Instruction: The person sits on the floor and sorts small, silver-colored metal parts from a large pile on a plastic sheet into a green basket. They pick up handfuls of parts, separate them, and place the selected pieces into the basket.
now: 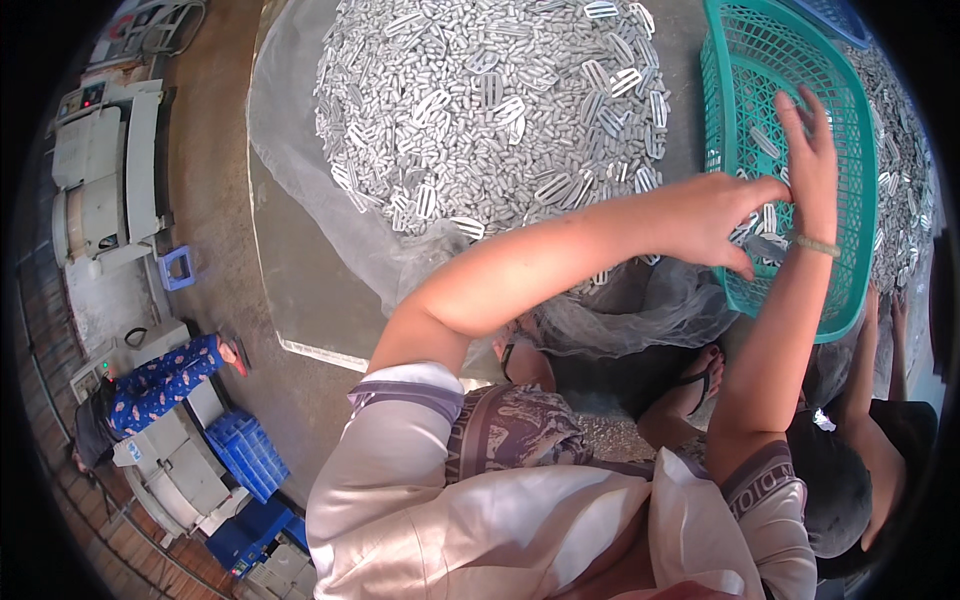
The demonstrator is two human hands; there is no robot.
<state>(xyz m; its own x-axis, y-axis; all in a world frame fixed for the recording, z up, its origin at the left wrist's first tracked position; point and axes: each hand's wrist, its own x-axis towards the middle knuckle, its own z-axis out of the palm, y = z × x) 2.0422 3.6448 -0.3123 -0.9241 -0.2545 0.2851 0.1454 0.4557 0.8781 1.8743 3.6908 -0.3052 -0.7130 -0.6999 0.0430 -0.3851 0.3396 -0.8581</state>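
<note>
My left hand (722, 222) reaches across from the left over the near half of a green plastic basket (862, 200). Its fingers and thumb are spread, with one fingertip close to my right wrist. My right hand (812, 165) is over the basket's right side, fingers pointing away from me and apart. Inside the basket lie a few flat slotted metal pieces (765, 142), and a grey piece (768, 248) shows between my hands. To the left a wide heap of small silvery metal parts (480, 130), with slotted pieces scattered on it, lies on a translucent sheet (285, 120).
The work table's (310, 290) near edge runs in front of me. Another heap of metal parts (900, 180) lies right of the basket, where a person in a dark cap (835, 490) sits. At left are machines (95, 200), blue crates (245, 455) and a person in patterned trousers (165, 395).
</note>
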